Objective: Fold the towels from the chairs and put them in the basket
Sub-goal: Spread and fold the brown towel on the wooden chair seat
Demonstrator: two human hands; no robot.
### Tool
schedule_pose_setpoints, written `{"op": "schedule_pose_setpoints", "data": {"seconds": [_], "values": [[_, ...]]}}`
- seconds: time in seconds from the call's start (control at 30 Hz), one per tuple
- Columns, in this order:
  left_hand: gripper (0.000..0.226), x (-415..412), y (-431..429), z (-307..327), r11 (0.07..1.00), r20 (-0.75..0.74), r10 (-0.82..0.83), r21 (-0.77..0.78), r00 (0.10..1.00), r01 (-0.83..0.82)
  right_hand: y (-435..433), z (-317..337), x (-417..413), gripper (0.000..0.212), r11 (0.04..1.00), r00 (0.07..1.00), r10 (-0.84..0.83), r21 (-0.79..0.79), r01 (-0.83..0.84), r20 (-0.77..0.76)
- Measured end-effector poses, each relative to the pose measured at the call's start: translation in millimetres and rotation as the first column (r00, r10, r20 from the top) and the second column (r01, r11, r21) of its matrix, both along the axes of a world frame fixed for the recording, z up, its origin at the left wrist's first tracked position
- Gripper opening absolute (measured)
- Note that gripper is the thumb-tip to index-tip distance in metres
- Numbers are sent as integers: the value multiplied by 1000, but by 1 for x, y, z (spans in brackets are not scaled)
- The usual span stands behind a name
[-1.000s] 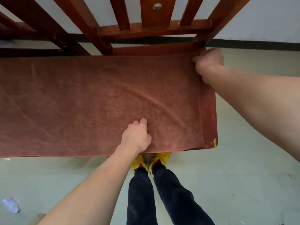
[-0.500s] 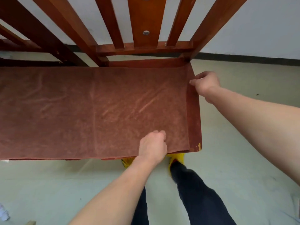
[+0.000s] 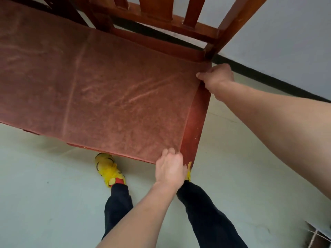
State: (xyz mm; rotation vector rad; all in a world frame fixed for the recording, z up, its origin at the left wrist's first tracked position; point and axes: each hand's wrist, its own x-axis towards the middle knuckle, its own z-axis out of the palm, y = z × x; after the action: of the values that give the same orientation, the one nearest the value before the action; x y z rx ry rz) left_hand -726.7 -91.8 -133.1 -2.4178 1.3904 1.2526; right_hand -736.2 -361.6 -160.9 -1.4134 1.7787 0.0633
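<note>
A brown towel (image 3: 111, 90) lies spread flat over the seats of red wooden chairs (image 3: 195, 122), running off the left edge of the view. My left hand (image 3: 170, 167) pinches the towel's near right corner at the seat's front edge. My right hand (image 3: 216, 77) grips the far right corner beside the chair's back post. A fold crease runs across the towel left of the middle. No basket is in view.
The chair back's slats (image 3: 193, 13) rise behind the seat, with a white wall (image 3: 286, 36) and dark skirting beyond. My legs and yellow shoes (image 3: 107, 167) stand on the pale floor under the seat's front edge. A cardboard piece (image 3: 317, 235) lies at the bottom right.
My left hand slid right along the front edge to the near right corner. My right hand stayed at the far right corner. The view swung left and tilted.
</note>
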Motion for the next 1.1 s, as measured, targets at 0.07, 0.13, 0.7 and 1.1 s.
{"op": "schedule_pose_setpoints", "data": {"seconds": [0.07,0.13,0.7,1.1], "values": [[23,-2,3,5,1000,4,14,-8,1000,-14,2,4,2,24,1000,999,-16,16,16,33],[36,-3,4,6,1000,10,10,-16,1000,-10,4,9,3,18,999,997,-42,23,41,57],[35,-8,17,16,975,37,222,-20,974,-221,23,64,21,10,987,961,-161,56,153,225],[18,0,23,12,864,5,484,-161,875,-477,24,58,11,7,980,948,-197,66,187,249]]}}
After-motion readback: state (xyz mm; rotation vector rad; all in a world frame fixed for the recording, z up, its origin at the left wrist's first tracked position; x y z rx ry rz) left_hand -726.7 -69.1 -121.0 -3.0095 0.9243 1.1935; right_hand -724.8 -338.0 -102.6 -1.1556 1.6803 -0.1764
